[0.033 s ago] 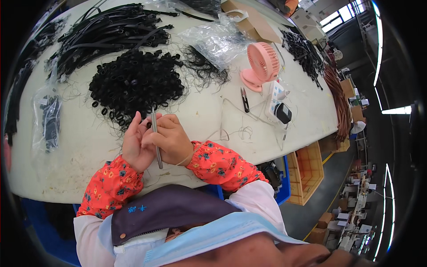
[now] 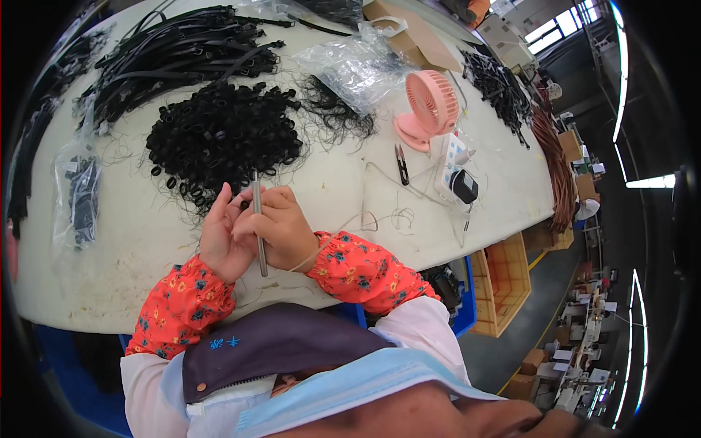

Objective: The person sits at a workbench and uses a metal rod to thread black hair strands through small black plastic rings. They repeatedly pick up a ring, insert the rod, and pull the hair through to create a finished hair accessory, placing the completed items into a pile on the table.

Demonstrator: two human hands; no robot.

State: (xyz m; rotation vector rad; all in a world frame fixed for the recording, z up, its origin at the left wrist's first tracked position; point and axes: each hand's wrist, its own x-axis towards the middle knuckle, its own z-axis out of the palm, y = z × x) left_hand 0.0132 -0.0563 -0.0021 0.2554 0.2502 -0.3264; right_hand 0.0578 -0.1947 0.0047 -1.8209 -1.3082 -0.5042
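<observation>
The right hand [image 2: 281,230] is closed around a thin metal rod [image 2: 258,226], held upright. The left hand [image 2: 223,237] presses against it, fingers curled onto the rod's upper part. Both rest on the tabletop [image 2: 131,255], just below a heap of black loops [image 2: 223,139]. A pink fan [image 2: 431,106] and snips [image 2: 401,164] lie to the right.

A big white counter [image 2: 109,285] fills most of the view. To the right, the grey floor [image 2: 504,350] runs far back (it looks like a long work hall). Orange crates [image 2: 504,285] sit beside the counter. Long bright lights [image 2: 621,80] shine above, and windows [image 2: 544,29] glow far off.
</observation>
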